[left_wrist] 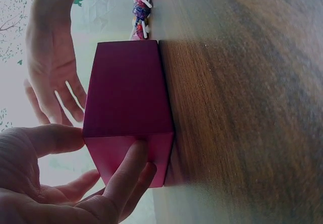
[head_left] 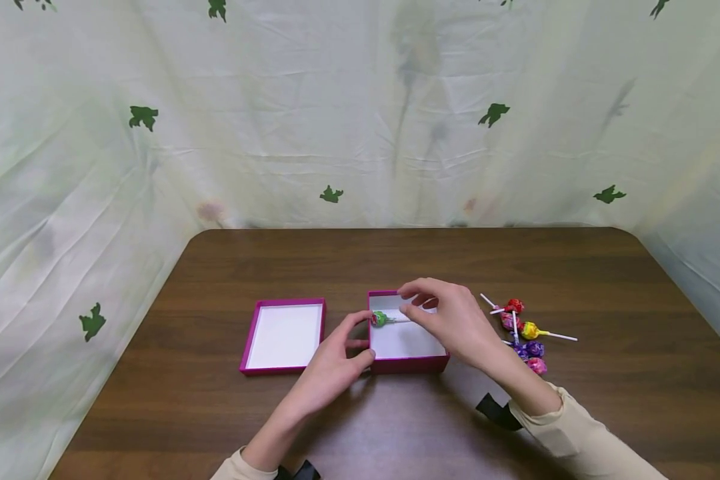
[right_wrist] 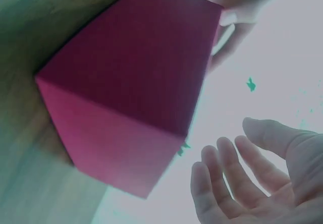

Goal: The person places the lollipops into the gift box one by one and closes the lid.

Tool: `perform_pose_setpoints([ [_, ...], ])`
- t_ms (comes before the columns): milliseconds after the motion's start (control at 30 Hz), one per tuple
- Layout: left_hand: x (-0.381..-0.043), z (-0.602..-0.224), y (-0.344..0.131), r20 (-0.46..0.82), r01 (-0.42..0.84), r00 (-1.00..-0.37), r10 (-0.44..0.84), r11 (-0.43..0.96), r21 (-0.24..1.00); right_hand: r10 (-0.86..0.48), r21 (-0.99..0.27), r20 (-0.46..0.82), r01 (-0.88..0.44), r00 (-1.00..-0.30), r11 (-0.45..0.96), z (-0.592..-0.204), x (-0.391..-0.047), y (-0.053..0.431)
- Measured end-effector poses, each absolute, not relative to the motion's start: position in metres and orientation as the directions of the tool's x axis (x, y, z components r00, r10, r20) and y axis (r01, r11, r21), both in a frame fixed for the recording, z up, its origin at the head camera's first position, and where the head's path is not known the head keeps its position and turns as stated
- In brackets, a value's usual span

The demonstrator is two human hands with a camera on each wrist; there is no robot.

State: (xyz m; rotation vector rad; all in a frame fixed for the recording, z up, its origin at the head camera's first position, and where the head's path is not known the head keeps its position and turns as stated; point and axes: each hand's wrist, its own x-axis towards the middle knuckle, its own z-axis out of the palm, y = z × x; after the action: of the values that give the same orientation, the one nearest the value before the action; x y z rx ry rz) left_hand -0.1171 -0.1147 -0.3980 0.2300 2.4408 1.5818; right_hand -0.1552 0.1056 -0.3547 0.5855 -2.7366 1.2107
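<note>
An open magenta box (head_left: 409,366) with a white inside stands on the table. A green-wrapped lollipop (head_left: 380,319) lies in it, its head by the left wall and its white stick pointing right. My left hand (head_left: 336,370) rests against the box's left side, thumb at the near corner and index fingertip at the rim close to the lollipop's head. Over the right part of the box, my right hand (head_left: 453,320) hovers with bent, parted fingers. The right wrist view shows that hand (right_wrist: 252,178) with nothing between its fingers.
To the left lies the box's lid (head_left: 284,337), white inside face up. A loose pile of several wrapped lollipops, among them a yellow one (head_left: 531,331) and a red one (head_left: 515,305), lies right of the box. A pale curtain (head_left: 360,120) hangs behind the brown table (head_left: 186,373).
</note>
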Motion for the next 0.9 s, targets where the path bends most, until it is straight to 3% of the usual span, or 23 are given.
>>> perform_pose_setpoints([
  [900,-0.117,-0.397,-0.116,-0.114,-0.003,-0.964,0.240,0.420,0.908,-0.150,-0.678,0.182,-0.235,-0.972,0.697,-0.361,-0.152,0.208],
])
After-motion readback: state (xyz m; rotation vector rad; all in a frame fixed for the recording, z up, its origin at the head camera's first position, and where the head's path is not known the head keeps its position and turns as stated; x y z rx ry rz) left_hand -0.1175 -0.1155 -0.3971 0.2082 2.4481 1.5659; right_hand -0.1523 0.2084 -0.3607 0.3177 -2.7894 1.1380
